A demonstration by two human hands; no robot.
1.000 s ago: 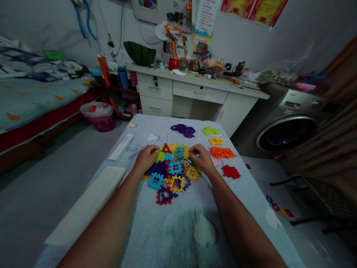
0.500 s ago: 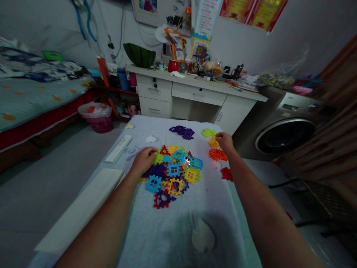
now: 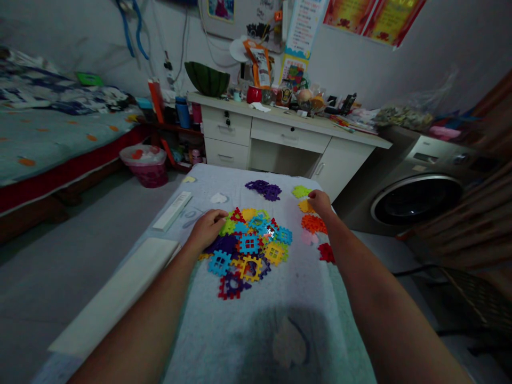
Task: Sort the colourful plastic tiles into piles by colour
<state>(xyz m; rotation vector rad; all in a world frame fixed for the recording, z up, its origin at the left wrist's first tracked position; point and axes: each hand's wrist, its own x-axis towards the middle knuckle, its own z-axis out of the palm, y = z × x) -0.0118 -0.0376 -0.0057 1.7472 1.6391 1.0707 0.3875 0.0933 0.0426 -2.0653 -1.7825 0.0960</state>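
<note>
A heap of colourful interlocking plastic building pieces (image 3: 248, 244) lies mid-table, in blue, yellow, purple, red and green. My left hand (image 3: 208, 228) is at the heap's left edge, fingers curled together, beside a green piece (image 3: 228, 228); what the fingertips hold, if anything, is hidden. At the right edge of the table, my right hand (image 3: 320, 202) pinches at the edge of a yellow building piece (image 3: 305, 206), low over the cloth. Sorted groups lie around that hand: light green pieces (image 3: 301, 191) behind, orange pieces (image 3: 313, 224) in front, red pieces (image 3: 326, 253) nearer me.
Purple pieces (image 3: 264, 189) sit farther back on the cloth-covered table (image 3: 308, 288), and pink pieces (image 3: 308, 238) lie near the orange ones. A long white box (image 3: 173, 211) and a white board (image 3: 120, 293) lie along the left edge. Beyond are a desk (image 3: 228, 125) and a washing machine (image 3: 416, 197).
The yellow piece at my right hand, tilted up before, now lies flatter and lower. My left hand stays at the heap. The view has shifted slightly.
</note>
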